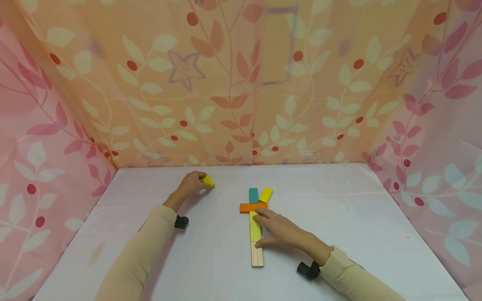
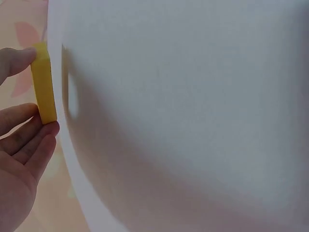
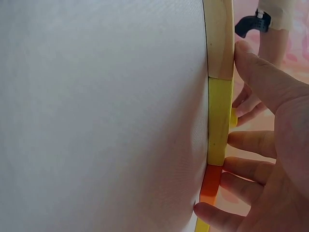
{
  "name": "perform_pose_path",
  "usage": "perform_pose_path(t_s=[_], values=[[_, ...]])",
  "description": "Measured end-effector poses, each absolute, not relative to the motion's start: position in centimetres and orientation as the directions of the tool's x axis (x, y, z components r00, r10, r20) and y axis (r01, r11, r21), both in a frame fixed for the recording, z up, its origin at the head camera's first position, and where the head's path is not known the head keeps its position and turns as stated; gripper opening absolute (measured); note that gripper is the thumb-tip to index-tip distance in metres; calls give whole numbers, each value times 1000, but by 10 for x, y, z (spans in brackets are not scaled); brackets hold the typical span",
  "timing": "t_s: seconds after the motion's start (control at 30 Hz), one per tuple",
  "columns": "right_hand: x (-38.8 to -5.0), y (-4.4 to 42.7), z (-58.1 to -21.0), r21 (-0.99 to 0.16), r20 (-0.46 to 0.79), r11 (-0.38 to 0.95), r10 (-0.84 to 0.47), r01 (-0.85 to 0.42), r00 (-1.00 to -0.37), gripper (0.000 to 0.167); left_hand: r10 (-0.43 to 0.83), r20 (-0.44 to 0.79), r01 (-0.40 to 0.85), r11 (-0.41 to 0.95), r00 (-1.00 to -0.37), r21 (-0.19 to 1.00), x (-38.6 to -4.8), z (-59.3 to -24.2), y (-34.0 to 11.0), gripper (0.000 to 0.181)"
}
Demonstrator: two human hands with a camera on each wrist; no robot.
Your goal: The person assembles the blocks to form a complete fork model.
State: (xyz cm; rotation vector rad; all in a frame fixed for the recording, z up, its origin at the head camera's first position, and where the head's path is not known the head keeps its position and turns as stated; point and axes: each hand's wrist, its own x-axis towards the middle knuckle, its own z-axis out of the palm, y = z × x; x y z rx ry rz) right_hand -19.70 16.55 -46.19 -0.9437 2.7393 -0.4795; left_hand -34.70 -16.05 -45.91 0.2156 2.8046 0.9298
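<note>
At the far left of the table, my left hand [image 1: 192, 183] pinches a small yellow block [image 1: 208, 180] between thumb and fingers. The left wrist view shows that yellow block [image 2: 44, 87] held above the white surface. My right hand [image 1: 282, 230] rests along a row of blocks, its fairly straight fingertips touching their sides and tops. In this row a plain wooden block [image 1: 257, 257] lies nearest, then a light yellow block [image 1: 255, 230]. An orange block [image 1: 246, 207] lies crosswise beyond them. Past it are a teal block [image 1: 253, 195] and a slanted yellow block [image 1: 265, 195].
A white cloth [image 1: 339, 217] covers the table. Patterned orange curtain [image 1: 233, 83] stands behind it, with pink floral curtains [image 1: 34, 138] at the sides. Black wrist cameras [image 1: 308, 271] hang under both wrists, close to the table.
</note>
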Motion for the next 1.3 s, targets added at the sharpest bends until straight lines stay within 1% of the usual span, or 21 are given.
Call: perform_pose_path(t_s=[0.3, 0.67, 0.9, 1.17, 1.3], values=[[-198, 166, -464, -350, -67, 741, -630, -573, -774, 85, 205, -119, 90, 785, -971, 613, -346, -455, -153, 66], [-198, 167, -464, -348, -84, 749, -625, -565, -776, 85, 204, -95, 96, 758, -974, 645, -341, -451, -142, 66], [-197, 167, -464, -342, -80, 749, -625, -567, -777, 85, 222, -65, 132, 763, -973, 632, -336, -449, -135, 65], [-197, 166, -464, -343, -73, 748, -625, -569, -777, 85, 211, -81, 109, 750, -974, 652, -329, -446, -126, 63], [-197, 166, -464, -339, -75, 749, -624, -569, -778, 85, 220, -67, 125, 753, -973, 646, -325, -444, -121, 61]])
